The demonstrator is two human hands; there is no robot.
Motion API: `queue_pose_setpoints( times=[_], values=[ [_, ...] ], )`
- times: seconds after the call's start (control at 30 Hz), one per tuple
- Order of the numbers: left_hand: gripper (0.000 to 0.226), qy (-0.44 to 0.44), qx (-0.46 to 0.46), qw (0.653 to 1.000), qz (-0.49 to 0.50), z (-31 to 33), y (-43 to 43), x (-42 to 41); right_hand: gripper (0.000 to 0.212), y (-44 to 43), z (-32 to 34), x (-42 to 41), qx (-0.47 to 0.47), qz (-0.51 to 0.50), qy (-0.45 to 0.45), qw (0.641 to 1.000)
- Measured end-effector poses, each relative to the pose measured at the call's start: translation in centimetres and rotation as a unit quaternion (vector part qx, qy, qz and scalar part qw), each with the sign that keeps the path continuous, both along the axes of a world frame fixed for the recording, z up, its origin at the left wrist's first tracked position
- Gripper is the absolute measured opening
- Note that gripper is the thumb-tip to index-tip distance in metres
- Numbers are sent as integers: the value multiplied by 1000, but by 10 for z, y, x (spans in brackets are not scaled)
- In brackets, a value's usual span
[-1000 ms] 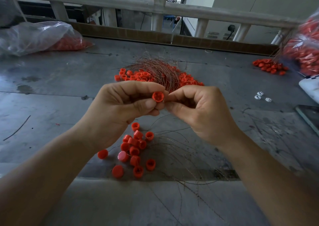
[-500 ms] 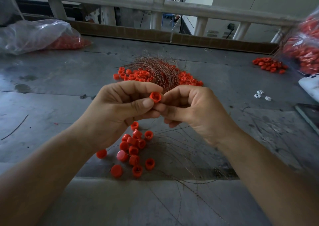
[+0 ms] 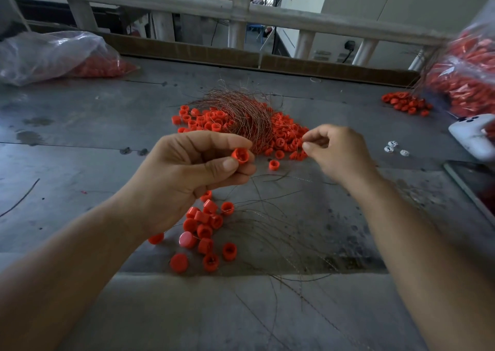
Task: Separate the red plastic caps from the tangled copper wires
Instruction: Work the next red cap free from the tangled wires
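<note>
A small round red plastic cap (image 3: 241, 156) is pinched between the thumb and curled fingers of the left hand (image 3: 187, 179). It is raised above the middle of the grey metal table (image 3: 80, 149), with its open side towards the camera. The right hand (image 3: 340, 155) is held apart to the right, thumb and forefinger pressed together and the other fingers curled. Whether a strand is caught there cannot be told, since the hand is blurred and no wire is resolved between it and the cap.

If a wire is being drawn out, it would best be pulled straight along the cap's axis, with the cap gripped firmly but not crushed. A sideways tug would likely kink or snap the strand. The freed cap is probably best dropped onto the near cluster of loose red caps (image 3: 206, 230). The strand could be laid with the loose copper strands (image 3: 281, 232) just right of it, away from the tangled heap of thin copper wires (image 3: 241, 115) on the far side.

The held cap's inside is shadowed, so any remnant cannot be made out. At the right edge, a clear plastic bag of red caps (image 3: 466, 82) and a white device (image 3: 471, 136) are cut off.
</note>
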State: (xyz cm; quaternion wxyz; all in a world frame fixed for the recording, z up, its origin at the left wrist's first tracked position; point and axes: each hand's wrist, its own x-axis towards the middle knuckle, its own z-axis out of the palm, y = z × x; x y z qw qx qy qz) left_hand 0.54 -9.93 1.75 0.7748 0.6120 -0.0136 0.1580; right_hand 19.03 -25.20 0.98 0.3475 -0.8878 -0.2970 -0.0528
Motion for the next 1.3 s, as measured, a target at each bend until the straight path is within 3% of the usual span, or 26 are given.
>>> queue_pose_setpoints(
  times=[0.3,0.5,0.63,0.8,1.3],
  values=[
    [25,-2,1,1000,-2,1,0,0,22,1,-11,13,-86,-24,-39,995],
    [26,2,4,1000,4,2,-1,0,14,1,-11,13,-128,-19,-38,991],
    [25,9,12,1000,12,2,-1,0,5,1,-4,11,-38,-20,3,999],
    [28,14,19,1000,18,3,-2,0,17,3,7,-7,102,24,111,988],
    [29,31,58,997,29,3,-4,1,25,11,22,-52,145,184,135,963]
  ],
)
